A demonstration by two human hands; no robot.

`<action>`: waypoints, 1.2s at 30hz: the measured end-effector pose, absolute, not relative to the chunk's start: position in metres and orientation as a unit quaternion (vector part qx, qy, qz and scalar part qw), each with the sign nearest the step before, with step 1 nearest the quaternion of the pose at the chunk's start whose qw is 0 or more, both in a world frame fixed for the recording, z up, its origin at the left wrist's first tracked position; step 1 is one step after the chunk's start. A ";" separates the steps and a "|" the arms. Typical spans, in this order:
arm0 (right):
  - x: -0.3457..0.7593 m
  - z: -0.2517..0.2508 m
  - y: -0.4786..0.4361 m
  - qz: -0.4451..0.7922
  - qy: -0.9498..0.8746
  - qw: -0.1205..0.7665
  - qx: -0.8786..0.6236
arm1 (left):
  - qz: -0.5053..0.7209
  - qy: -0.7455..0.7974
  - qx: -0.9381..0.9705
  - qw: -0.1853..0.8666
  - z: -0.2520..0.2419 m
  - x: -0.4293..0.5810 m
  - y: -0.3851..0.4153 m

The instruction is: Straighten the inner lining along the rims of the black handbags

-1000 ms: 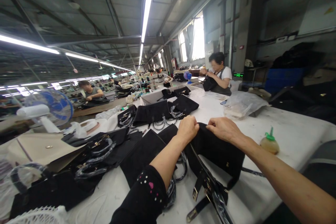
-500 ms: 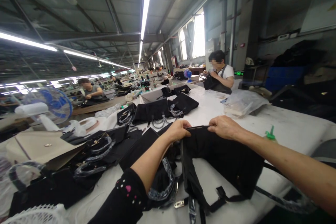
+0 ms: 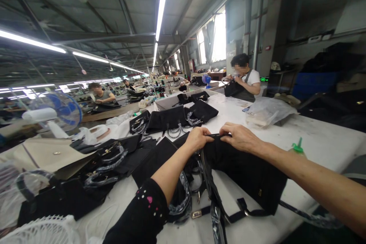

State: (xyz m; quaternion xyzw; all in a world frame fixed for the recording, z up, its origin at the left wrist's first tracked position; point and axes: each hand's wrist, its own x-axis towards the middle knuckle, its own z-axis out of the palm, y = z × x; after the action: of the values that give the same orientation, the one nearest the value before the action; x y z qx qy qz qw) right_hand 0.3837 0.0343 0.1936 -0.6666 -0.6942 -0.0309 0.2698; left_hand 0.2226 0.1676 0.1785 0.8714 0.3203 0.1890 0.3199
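A black handbag (image 3: 243, 167) is held up by its top edge over the white table, its straps and plastic-wrapped handles hanging down. My left hand (image 3: 199, 138) pinches that edge at its left end. A short way to the right, my right hand (image 3: 238, 136) pinches the same edge between thumb and fingers. Below the bag, a strap with a metal buckle (image 3: 197, 214) lies on the table. Left of my left forearm are other black bags (image 3: 156, 160) with clear-wrapped handles.
Several black bags (image 3: 167, 118) lie further back. A beige bag piece (image 3: 48, 154) and a blue fan (image 3: 67, 110) are at left. A green-capped bottle (image 3: 297, 148) and a plastic bag (image 3: 268, 110) stand on the white table (image 3: 323, 141) at right. A co-worker (image 3: 247, 80) sits across.
My right hand has slid left along the bag's edge, closer to my left hand. The bag has turned slightly, and a small gold mark on its face now shows more clearly.
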 end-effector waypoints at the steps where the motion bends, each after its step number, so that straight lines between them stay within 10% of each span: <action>1: 0.381 0.193 0.036 -0.029 -0.700 0.265 -0.662 | 0.191 0.322 0.871 0.318 0.180 0.222 0.166; 25: 0.366 0.184 0.046 -0.092 -0.676 0.242 -0.691 | 0.184 0.255 0.927 0.206 0.185 0.216 0.160; 33: 0.397 0.199 0.051 0.267 -0.442 0.516 -0.683 | 0.174 0.274 0.933 0.154 0.187 0.223 0.159; 36: 0.402 0.198 0.045 0.266 -0.476 0.475 -0.690 | 0.180 0.274 0.935 0.135 0.188 0.225 0.156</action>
State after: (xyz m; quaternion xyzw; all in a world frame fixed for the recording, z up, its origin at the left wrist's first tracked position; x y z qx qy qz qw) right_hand 0.4020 0.0452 0.1985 -0.6903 -0.4765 0.2656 0.4753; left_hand 0.2247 0.1562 0.1878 0.9351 0.2739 0.1796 0.1355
